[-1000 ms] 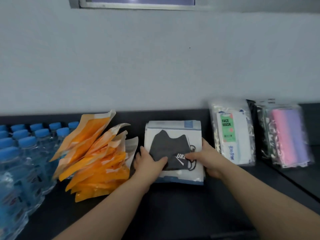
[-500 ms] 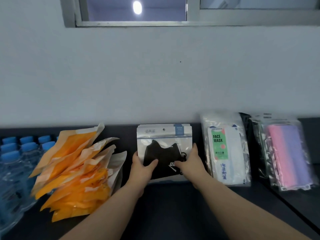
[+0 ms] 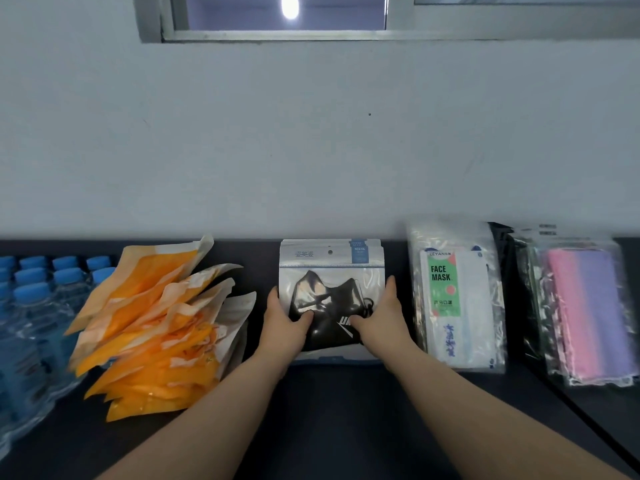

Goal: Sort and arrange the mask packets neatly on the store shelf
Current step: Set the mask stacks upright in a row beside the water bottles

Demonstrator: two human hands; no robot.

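Observation:
A stack of clear packets with a black mask [image 3: 330, 271] stands propped against the wall at the middle of the dark shelf [image 3: 332, 410]. My left hand [image 3: 285, 322] grips its left edge and my right hand [image 3: 379, 318] grips its right edge, thumbs on the front. To the left lies a loose heap of orange packets [image 3: 156, 327]. On the right lean white "FACE MASK" packets [image 3: 457, 306] and pink-purple mask packets [image 3: 588, 313].
Shrink-wrapped water bottles with blue caps [image 3: 31, 306] fill the far left of the shelf. A pale wall [image 3: 311, 150] rises behind everything, with a window frame [image 3: 277, 32] above. A seam in the shelf [image 3: 588, 420] runs at the right.
The black mask packets have gone from lying tilted in my hands to standing upright against the wall. Both hands slid to the packets' sides. My view has tilted up.

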